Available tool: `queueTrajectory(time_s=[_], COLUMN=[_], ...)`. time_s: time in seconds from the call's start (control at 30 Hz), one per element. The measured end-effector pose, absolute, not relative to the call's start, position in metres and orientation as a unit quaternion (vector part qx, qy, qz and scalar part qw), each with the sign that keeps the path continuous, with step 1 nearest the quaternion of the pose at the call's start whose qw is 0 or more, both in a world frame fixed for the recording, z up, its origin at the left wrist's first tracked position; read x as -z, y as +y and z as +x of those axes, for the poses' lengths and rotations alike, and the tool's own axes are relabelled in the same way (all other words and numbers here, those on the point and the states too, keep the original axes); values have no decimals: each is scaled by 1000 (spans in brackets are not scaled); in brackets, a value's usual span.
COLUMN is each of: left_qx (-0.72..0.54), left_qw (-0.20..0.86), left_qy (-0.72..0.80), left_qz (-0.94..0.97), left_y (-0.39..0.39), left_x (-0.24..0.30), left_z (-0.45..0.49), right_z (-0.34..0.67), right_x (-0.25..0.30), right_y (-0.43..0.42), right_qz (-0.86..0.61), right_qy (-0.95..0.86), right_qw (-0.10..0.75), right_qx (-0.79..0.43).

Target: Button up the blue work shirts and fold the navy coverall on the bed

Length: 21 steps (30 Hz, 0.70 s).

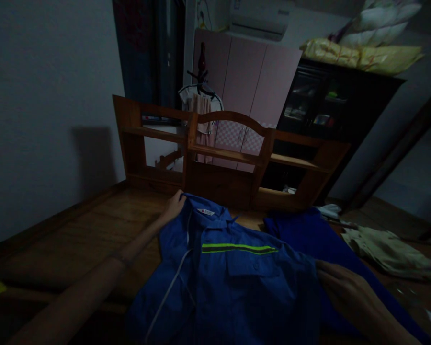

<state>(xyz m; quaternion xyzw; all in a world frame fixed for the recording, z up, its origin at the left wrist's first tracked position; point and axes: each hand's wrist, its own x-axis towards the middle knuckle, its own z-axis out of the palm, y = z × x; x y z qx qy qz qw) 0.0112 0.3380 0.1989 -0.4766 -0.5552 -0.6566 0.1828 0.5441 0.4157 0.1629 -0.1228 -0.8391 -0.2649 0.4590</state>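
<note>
A blue work shirt (230, 282) with a yellow-green reflective stripe lies spread flat on a wooden surface (93, 235), collar away from me. My left hand (174, 205) reaches far forward and pinches the shirt's left shoulder next to the collar. My right hand (339, 287) rests on the shirt's right edge, fingers curled on the cloth. A white cord runs down the shirt's front.
A darker blue garment (309, 230) lies to the right of the shirt, and an olive garment (388, 249) further right. A wooden headboard with shelves (230, 158) stands behind. Beyond are pink wardrobes, a dark cabinet and a coat stand.
</note>
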Motion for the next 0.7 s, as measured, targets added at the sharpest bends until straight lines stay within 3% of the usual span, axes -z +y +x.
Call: queueTrajectory(time_s=[0.17,0.27,0.47,0.7], left_qx=[742,753,759,817], left_qw=[87,20,-188,-231], left_qy=[-503,-487,-451,-344], left_qz=[-434,-442,-430,-401], left_y=[319,302,259,192], left_x=[-226,-230,-234,-248], left_z=[18,33,75,95], right_z=[506,448,359,342], right_x=[-196,-210,-205,-224], right_y=[391,361,323,310], right_qz=[-160,-131,-77,-38], right_qy=[-832,-862,-882,-853], right_qw=[484,457,445,514], right_qx=[218,175,138,78])
